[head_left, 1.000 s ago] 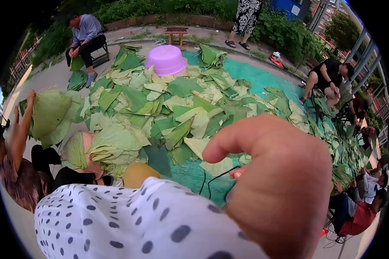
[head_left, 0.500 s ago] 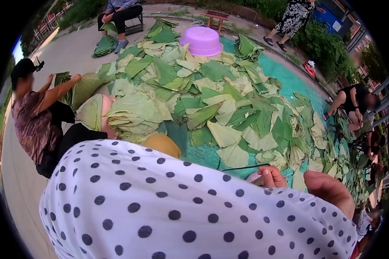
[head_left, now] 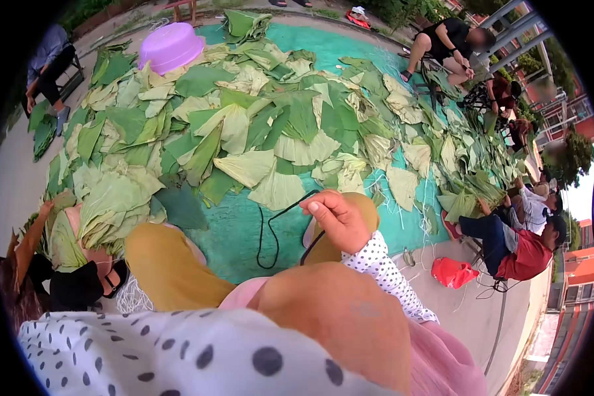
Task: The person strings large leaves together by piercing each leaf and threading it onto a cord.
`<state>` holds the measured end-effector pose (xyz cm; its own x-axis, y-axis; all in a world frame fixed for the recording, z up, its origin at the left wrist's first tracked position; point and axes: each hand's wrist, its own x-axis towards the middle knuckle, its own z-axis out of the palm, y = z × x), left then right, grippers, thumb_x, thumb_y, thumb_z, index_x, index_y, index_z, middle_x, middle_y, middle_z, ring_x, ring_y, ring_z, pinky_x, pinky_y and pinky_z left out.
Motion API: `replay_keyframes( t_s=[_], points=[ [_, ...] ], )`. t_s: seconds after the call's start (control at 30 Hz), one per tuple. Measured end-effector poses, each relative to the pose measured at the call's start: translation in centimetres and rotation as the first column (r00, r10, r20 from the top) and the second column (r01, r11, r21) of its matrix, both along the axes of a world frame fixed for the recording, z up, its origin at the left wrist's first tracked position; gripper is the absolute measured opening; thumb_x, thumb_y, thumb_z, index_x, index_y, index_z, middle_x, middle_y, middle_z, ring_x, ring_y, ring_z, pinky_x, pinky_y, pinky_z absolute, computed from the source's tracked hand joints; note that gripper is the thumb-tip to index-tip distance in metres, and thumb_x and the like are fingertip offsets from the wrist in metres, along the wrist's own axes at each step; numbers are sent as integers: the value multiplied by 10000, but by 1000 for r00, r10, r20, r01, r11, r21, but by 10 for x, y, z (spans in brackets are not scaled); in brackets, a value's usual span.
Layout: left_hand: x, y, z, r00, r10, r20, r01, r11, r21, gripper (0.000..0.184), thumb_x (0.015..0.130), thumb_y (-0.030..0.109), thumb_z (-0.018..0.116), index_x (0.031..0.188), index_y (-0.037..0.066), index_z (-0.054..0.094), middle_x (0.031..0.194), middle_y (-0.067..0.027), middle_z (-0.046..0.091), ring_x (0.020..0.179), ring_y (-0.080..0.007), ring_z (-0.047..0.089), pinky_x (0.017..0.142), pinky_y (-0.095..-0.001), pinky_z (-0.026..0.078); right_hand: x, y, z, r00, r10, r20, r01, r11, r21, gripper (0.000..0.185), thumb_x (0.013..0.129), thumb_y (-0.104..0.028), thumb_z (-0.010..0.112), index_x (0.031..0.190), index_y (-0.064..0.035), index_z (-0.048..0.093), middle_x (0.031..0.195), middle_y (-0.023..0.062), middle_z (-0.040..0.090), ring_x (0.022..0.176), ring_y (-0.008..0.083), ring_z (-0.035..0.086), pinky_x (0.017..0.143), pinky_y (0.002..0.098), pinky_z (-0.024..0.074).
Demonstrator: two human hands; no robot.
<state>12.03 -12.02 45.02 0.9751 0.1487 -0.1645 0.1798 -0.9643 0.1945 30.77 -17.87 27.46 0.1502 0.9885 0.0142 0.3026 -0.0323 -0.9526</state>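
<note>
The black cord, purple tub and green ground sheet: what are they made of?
Black cord: perhaps textile or rubber, as it bends into a loose loop; finish too small to tell.
Purple tub: probably smooth plastic, judging by its even colour and soft sheen.
Green ground sheet: possibly plastic tarpaulin, thin and faintly creased.

Large leaves (head_left: pixel 234 125) cover much of the green sheet (head_left: pixel 228 241); a purple basin (head_left: pixel 171 47) sits at its far side. Near its closest edge, the right hand (head_left: pixel 336 216) pinches a black cord (head_left: pixel 287 211); people (head_left: pixel 528 254) sit around it.
</note>
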Motion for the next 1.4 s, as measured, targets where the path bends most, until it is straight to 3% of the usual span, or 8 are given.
replay_keyframes(
  t_s=[0.4, 0.63, 0.73, 0.8, 0.93, 1.07, 1.23, 1.4],
  points=[
    [0, -8, -19, 993, 14, -117, -26, 994, -108, 187, 792, 228, 588, 819, 70, 684, 714, -87, 669, 678, -287, 654, 590, -477, 493, 14, 4, -23, 986, -24, -164, 5, 993, -115, 218, 955, -135, 546, 1129, -22, 614, 912, 52, 618, 822, 145, 560, 746, 264, 464],
    [-39, 41, -54, 942, 269, -199, -323, 887, -331, 241, 887, 238, 527, 775, 38, 600, 644, -152, 608, 676, -377, 618, 616, -476, 477, 19, -1, -9, 663, 144, 735, -62, 988, -138, 495, 874, -234, 650, 1319, -73, 503, 1195, 185, 573, 1033, 337, 580, 887, 372, 480],
    [-50, 42, -91, 897, 441, -27, -389, 759, -522, 203, 912, 183, 546, 799, 22, 595, 606, -107, 590, 580, -233, 624, 550, -351, 476, -6, 0, -5, 950, 260, 171, -279, 955, 96, 511, 919, -279, 605, 1356, -63, 452, 1236, 171, 566, 1131, 298, 556, 954, 376, 444],
    [-49, 38, -91, 863, 489, -130, -434, 583, -686, 197, 923, 175, 544, 815, 19, 596, 617, -82, 590, 570, -179, 609, 540, -307, 468, -33, 1, -3, 855, 455, -249, -444, 890, 103, 508, 961, -303, 547, 1382, -53, 410, 1201, 142, 594, 1147, 241, 555, 968, 380, 430],
    [-70, 44, -107, 714, 595, -368, -546, 146, -825, 201, 953, 189, 532, 873, 16, 597, 696, -33, 603, 584, -95, 581, 534, -235, 456, -53, 3, -31, 822, 485, -300, -528, 846, -79, 232, 981, -208, 506, 1089, -6, 545, 875, 72, 594, 698, 126, 573, 684, 281, 500],
    [-86, 46, -126, 712, 567, -414, -545, 75, -835, 168, 958, 190, 535, 940, 30, 586, 755, -19, 620, 607, -85, 579, 544, -231, 457, -36, 7, -28, 803, 310, -509, -455, 870, -189, 210, 988, -198, 495, 1036, 0, 548, 842, 50, 576, 628, 100, 524, 630, 274, 490],
    [-93, 51, -168, 625, 655, -424, -553, -11, -833, 133, 952, 185, 554, 951, 56, 589, 793, -11, 633, 662, -79, 598, 541, -214, 440, 65, 23, -9, 600, -270, -753, 224, 960, -166, 204, 985, -188, 494, 1074, -12, 548, 825, 26, 555, 602, 91, 443, 635, 300, 470],
    [-80, 57, -219, 651, 630, -423, -520, -36, -854, 150, 942, 198, 570, 964, 52, 597, 814, -25, 644, 699, -99, 618, 553, -226, 449, 239, -34, 63, 510, -440, -739, 731, 674, 103, 218, 980, -194, 491, 1120, -34, 540, 790, 2, 516, 573, 87, 380, 581, 269, 384]
  ],
)
